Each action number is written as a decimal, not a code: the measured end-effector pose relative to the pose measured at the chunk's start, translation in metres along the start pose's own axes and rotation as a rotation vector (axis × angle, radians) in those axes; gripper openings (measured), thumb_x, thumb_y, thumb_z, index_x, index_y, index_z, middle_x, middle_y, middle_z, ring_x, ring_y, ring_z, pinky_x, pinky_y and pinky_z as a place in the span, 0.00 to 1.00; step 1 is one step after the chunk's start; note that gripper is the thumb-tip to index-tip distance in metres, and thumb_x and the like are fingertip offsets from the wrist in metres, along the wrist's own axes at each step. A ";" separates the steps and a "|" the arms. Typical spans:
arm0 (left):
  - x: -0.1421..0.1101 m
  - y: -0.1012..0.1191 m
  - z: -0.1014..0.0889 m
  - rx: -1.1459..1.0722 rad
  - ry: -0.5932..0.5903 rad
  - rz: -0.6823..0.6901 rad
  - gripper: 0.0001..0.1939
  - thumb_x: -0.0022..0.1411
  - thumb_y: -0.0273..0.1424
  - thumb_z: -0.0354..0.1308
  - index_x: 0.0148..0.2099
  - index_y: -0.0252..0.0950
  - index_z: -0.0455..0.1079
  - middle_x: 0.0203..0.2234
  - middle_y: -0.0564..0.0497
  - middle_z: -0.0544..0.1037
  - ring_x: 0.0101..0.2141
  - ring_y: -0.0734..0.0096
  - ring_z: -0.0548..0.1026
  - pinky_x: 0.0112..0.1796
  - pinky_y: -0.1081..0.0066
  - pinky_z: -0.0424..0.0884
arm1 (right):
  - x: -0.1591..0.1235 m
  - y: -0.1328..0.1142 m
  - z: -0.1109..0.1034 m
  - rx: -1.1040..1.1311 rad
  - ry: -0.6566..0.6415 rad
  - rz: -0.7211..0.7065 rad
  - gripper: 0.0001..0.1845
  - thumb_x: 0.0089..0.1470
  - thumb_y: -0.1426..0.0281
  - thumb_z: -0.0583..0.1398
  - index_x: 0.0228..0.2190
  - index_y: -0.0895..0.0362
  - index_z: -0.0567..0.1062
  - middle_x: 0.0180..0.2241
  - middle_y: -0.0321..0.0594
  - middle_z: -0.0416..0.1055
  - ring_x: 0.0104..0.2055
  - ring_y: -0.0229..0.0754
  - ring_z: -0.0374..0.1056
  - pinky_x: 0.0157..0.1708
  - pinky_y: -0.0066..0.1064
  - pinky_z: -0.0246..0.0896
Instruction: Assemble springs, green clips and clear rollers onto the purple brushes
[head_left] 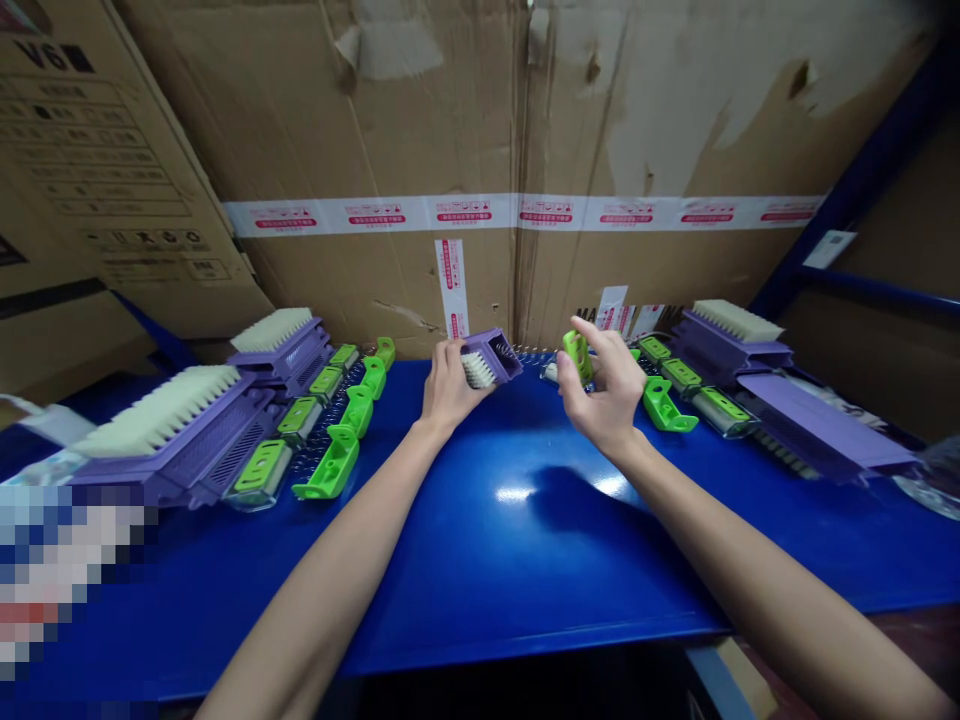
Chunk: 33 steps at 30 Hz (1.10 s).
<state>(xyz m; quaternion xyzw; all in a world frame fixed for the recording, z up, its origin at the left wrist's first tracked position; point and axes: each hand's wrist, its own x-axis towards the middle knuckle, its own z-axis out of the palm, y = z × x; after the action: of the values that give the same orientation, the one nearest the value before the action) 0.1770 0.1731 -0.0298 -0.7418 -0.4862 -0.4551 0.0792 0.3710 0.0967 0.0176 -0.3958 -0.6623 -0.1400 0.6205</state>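
My left hand point(448, 380) is closed around a purple brush housing point(501, 355). Its white bristles show beside my fingers, and its open, hollow end faces right. In my right hand point(606, 385), thumb and forefinger are at a green slotted piece point(577, 352) with a clear or whitish part below it. That piece is partly hidden by the fingers. Both hands are raised over the blue table point(450, 570), a short gap apart. A loose green bracket point(667, 408) lies just right of my right hand.
On the left stand purple brush housings point(187, 440), green-topped clear pieces point(300, 418) and a row of green brackets point(351, 425), with metal springs between. More purple housings point(817, 420) and green-topped pieces point(681, 375) lie right. Cardboard boxes point(360, 270) rise behind.
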 end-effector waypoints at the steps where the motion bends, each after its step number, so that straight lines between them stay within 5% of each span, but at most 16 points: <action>1: 0.000 0.001 0.000 -0.007 -0.004 0.004 0.36 0.45 0.37 0.68 0.52 0.37 0.54 0.47 0.42 0.65 0.50 0.54 0.68 0.46 0.56 0.71 | -0.001 0.000 0.002 -0.002 -0.025 -0.002 0.21 0.56 0.65 0.55 0.51 0.55 0.69 0.37 0.43 0.72 0.36 0.42 0.68 0.36 0.38 0.69; 9: -0.005 0.020 0.003 -0.034 -0.015 0.102 0.34 0.46 0.38 0.67 0.51 0.37 0.54 0.46 0.41 0.67 0.50 0.54 0.69 0.47 0.58 0.71 | -0.015 0.007 0.024 0.008 -0.146 -0.050 0.23 0.58 0.66 0.55 0.55 0.54 0.65 0.46 0.46 0.73 0.47 0.45 0.68 0.47 0.42 0.67; 16: -0.010 0.041 0.008 -0.051 0.032 -0.013 0.32 0.47 0.39 0.66 0.49 0.37 0.54 0.44 0.42 0.68 0.48 0.55 0.71 0.43 0.60 0.73 | -0.020 0.009 0.035 -0.016 -0.124 0.055 0.21 0.59 0.63 0.56 0.53 0.55 0.68 0.48 0.46 0.73 0.47 0.45 0.69 0.49 0.41 0.66; 28: -0.008 0.037 0.006 -0.032 0.037 -0.105 0.29 0.50 0.40 0.64 0.50 0.37 0.54 0.44 0.42 0.68 0.47 0.54 0.71 0.41 0.59 0.72 | -0.022 0.004 0.035 -0.041 -0.240 -0.007 0.17 0.59 0.67 0.52 0.47 0.56 0.73 0.55 0.48 0.67 0.54 0.47 0.66 0.52 0.45 0.63; 33: -0.006 0.023 0.004 0.010 0.054 -0.079 0.36 0.47 0.39 0.67 0.53 0.37 0.53 0.47 0.41 0.67 0.50 0.53 0.69 0.45 0.57 0.72 | -0.012 0.030 0.025 -0.170 -0.175 0.046 0.19 0.58 0.68 0.51 0.48 0.59 0.72 0.51 0.50 0.70 0.53 0.48 0.65 0.52 0.44 0.61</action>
<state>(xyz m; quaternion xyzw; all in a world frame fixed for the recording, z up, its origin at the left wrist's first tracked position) 0.1968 0.1595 -0.0286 -0.7090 -0.5153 -0.4751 0.0779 0.3733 0.1285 -0.0069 -0.4730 -0.6903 -0.1464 0.5276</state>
